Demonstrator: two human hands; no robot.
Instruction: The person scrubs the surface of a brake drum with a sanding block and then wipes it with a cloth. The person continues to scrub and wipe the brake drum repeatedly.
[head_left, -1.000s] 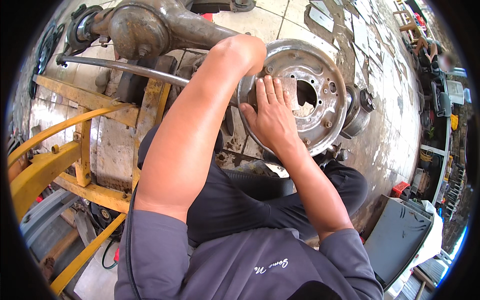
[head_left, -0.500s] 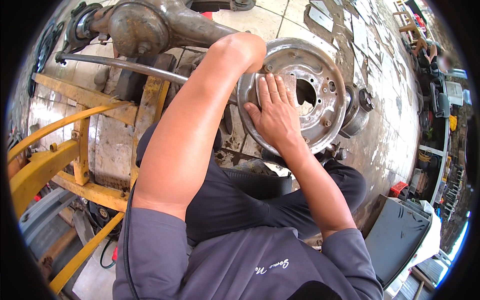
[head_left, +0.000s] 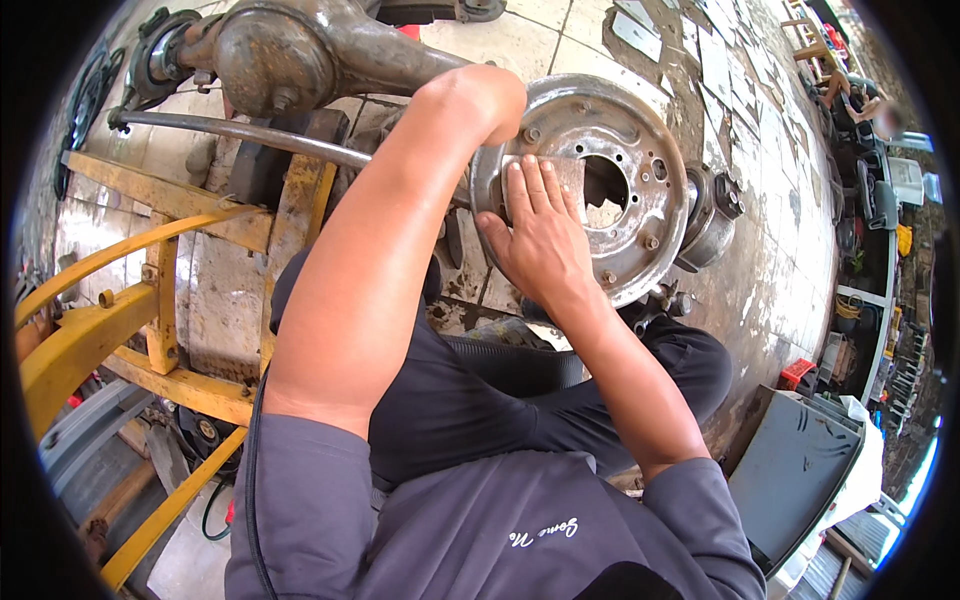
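Note:
A round grey metal plate point(head_left: 645, 140) with a centre hole and bolt holes stands on the end of a rusty axle housing point(head_left: 290, 50). My right hand point(head_left: 540, 240) lies flat on the plate's left face, fingers together, pressing a small sheet of grey sandpaper point(head_left: 572, 172) against it. My left forearm point(head_left: 400, 220) reaches up to the plate's left rim, where the wrist bends behind it. The left hand itself is hidden behind the plate.
A yellow steel stand point(head_left: 150, 300) carries the axle at the left, with a long steel rod point(head_left: 240, 135) across it. A dark hub point(head_left: 710, 215) sits just right of the plate. A dark box point(head_left: 800, 470) stands on the stained tile floor at lower right.
My right hand has shifted only slightly on the plate, with the sandpaper now showing past the fingertips. The left arm stays in place.

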